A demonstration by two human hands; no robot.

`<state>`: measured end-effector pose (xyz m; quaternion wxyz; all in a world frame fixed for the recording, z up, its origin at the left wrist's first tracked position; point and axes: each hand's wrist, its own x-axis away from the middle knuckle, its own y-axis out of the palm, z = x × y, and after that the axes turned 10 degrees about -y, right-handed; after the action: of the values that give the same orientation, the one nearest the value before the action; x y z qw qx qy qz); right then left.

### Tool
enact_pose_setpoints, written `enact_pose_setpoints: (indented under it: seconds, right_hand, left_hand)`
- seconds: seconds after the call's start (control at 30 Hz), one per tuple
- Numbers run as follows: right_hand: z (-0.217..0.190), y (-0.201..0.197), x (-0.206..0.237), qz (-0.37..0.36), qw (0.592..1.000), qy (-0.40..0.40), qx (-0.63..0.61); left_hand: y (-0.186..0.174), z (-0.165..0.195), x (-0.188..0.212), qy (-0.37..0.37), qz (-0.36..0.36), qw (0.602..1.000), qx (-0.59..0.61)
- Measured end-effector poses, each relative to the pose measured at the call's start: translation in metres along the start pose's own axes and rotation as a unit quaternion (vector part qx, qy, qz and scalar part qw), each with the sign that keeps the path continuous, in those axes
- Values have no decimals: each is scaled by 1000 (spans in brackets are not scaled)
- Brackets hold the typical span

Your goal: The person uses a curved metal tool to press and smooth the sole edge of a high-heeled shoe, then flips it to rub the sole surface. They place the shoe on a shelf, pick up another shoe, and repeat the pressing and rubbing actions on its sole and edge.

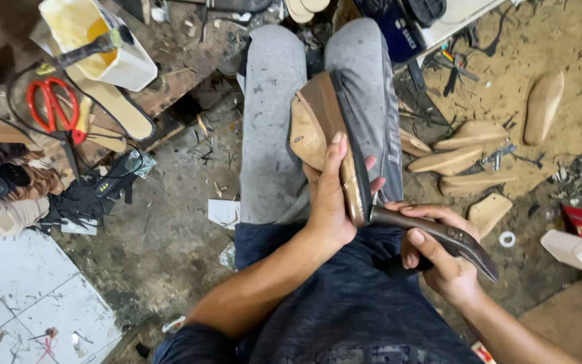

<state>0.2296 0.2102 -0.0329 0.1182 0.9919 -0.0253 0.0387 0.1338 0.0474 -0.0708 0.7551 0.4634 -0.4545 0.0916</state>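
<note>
My left hand (332,195) grips a brown shoe on a wooden last (318,125), holding it on edge over my lap, sole side turned right. My right hand (439,259) is closed around the dark curved handle of a tool (449,236). The tool's head meets the black sole edge (358,182) of the shoe near its lower end. My legs in grey trousers (271,135) lie under the shoe.
Several wooden lasts (453,160) lie on the dirt floor at right, another (545,106) farther off. Red scissors (52,101), a yellow-white glue container with a brush (99,44) and an insole (112,104) sit at upper left. Sandals (1,185) are piled at left.
</note>
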Motion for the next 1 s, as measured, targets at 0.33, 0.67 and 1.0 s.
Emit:
enact_pose_setpoints:
  seconds: [0.33,0.67,1.0]
  right_hand:
    - [-16,16,-15,-45,938,-4,345]
    - [-7,15,-23,26,937,89,337]
    - [-4,21,-44,17,939,65,337]
  left_hand:
    - [-17,-23,-26,115,22,992,-49]
    - [-25,-31,-38,124,22,991,-53]
    - [-32,-36,-51,198,-32,978,-50]
